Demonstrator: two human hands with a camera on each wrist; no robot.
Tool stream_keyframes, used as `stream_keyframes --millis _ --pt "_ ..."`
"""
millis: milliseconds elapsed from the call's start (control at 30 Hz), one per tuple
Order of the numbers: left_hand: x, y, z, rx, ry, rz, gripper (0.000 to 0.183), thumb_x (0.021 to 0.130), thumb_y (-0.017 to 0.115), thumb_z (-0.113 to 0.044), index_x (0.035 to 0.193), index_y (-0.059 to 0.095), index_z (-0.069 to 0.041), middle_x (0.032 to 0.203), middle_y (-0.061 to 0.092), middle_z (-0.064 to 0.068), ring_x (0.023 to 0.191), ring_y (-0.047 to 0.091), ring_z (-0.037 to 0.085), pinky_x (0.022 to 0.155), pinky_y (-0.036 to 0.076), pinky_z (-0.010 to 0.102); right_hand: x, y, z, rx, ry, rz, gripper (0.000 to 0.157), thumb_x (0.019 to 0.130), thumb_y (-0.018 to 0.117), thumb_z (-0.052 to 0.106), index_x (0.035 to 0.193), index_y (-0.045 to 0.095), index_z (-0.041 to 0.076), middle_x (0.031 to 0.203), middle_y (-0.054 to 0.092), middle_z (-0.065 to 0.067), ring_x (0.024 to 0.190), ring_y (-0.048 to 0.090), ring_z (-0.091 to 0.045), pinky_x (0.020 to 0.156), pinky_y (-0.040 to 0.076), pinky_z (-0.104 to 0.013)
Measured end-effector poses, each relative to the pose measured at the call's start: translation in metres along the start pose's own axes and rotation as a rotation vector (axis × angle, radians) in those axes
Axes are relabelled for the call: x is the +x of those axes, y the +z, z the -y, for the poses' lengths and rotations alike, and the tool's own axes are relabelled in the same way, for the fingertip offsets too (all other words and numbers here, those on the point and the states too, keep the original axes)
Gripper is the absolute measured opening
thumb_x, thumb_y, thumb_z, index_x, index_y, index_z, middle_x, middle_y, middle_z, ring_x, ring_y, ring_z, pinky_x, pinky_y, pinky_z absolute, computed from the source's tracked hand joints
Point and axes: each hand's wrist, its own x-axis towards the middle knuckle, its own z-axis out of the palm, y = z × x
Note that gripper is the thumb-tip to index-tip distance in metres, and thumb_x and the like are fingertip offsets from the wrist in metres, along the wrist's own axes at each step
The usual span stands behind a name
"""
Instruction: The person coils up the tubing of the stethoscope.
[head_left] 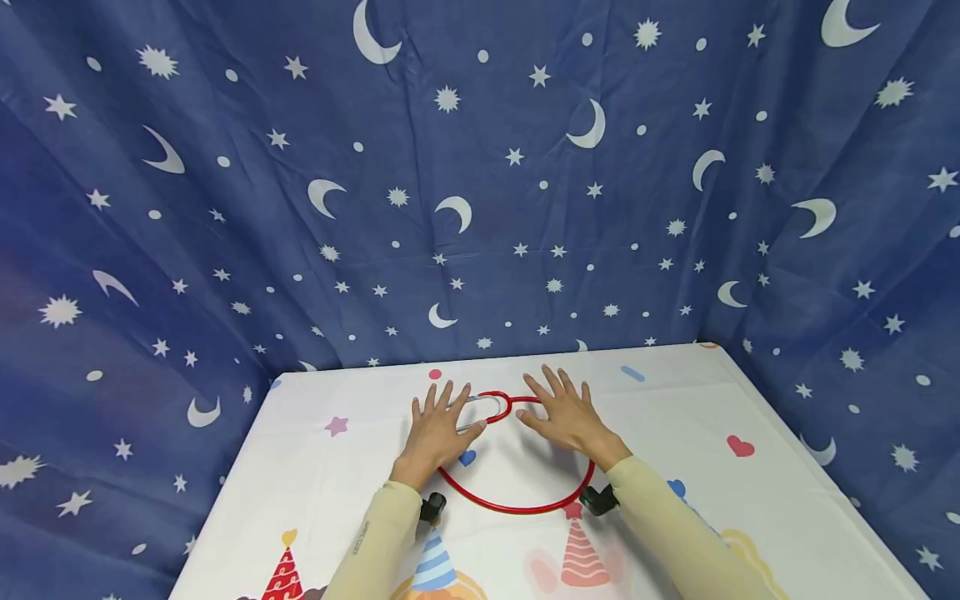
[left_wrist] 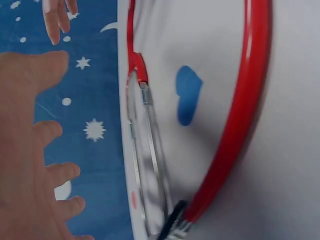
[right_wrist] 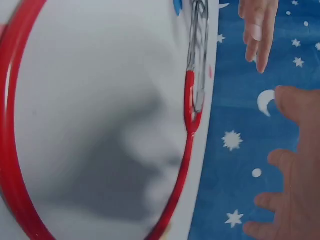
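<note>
A stethoscope [head_left: 517, 510] with red tubing lies on the white table, its tube curving in a wide loop. Its metal ear tubes [left_wrist: 154, 145] point to the left. The dark-rimmed chest piece [left_wrist: 176, 226] shows at the lower edge of the left wrist view; in the head view the left hand and wrist hide it. My left hand [head_left: 433, 435] hovers over the loop's left side, fingers spread, holding nothing. Over the right side hovers my right hand [head_left: 568, 418], fingers also spread, casting a shadow inside the loop [right_wrist: 186, 165].
The table [head_left: 645, 417] wears a white cloth printed with hearts, a star and party hats. Behind and beside it hangs a dark blue curtain [head_left: 495, 217] with moons and stars. Black wrist devices [head_left: 598, 500] sit under both forearms.
</note>
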Motion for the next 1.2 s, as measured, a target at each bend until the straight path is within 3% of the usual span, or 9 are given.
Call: stream_keyframes --millis 400,700,1033,1200 --pt "0.011 0.019 0.008 -0.083 -0.027 0.034 0.071 0.091 0.065 -0.044 0.152 0.037 -0.018 0.157 0.036 0.016 0.146 0.028 0.041 0.117 0.019 0.063 0.011 0.022 -0.008 0.034 0.081 0.087 0.071 0.094 0.055 0.055 0.154 0.032 0.024 0.16 0.029 -0.014 0.148 0.024 -0.04 0.114 0.016 -0.07" --pt "0.014 0.031 0.017 -0.052 -0.002 0.006 0.066 0.091 0.069 -0.033 0.148 0.043 -0.014 0.142 0.052 0.015 0.133 0.046 0.037 0.113 0.03 0.058 0.012 0.037 -0.009 0.058 0.114 0.103 0.067 0.094 0.059 0.046 0.152 0.038 0.018 0.15 0.043 -0.017 0.141 0.036 -0.04 0.113 0.024 -0.067" --pt "0.017 0.036 0.023 -0.05 0.022 -0.042 0.061 0.091 0.07 -0.03 0.144 0.048 -0.012 0.138 0.054 0.013 0.129 0.047 0.035 0.108 0.033 0.056 0.014 0.039 -0.01 0.044 0.111 0.045 0.06 0.092 0.066 0.035 0.144 0.049 0.01 0.136 0.054 -0.018 0.129 0.049 -0.038 0.105 0.038 -0.06" --pt "0.015 0.036 0.023 -0.096 0.021 -0.047 0.059 0.089 0.073 -0.026 0.141 0.051 -0.011 0.135 0.056 0.013 0.125 0.048 0.035 0.107 0.034 0.056 0.014 0.041 -0.014 0.062 0.084 -0.024 0.048 0.092 0.068 0.024 0.135 0.057 0.007 0.121 0.059 -0.015 0.115 0.055 -0.033 0.097 0.044 -0.055"
